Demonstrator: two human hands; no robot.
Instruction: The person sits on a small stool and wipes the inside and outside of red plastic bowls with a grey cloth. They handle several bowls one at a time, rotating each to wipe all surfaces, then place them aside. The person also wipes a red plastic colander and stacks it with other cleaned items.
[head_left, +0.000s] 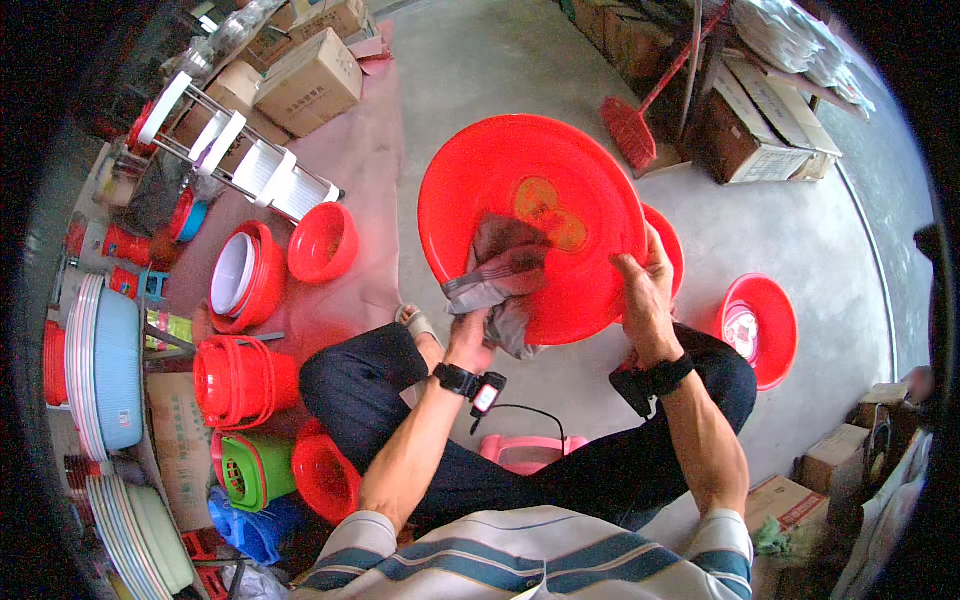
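Note:
A large round red plastic basin (465, 180) with a yellowish printed pattern on its bottom is held up in front of me, its inside facing me. My right hand (651, 289) grips its rim at the right, thumb on the inner side. A crumpled grey-brown cloth (510, 262) is in my left hand (471, 341), pressed against the lower left of the basin and partly hanging over its rim. Behind the big basin, another red basin (666, 240) shows only its right edge. My right fingertips are partly hidden behind the rim.
A red basin with a printed bottom (759, 330) stands on the concrete floor to my right. Nested basins (247, 277), red buckets (244, 379) and a green mop bucket (259, 469) crowd my left. A white rack (262, 176), cardboard boxes (311, 82) and a red broom (630, 131) stand farther off.

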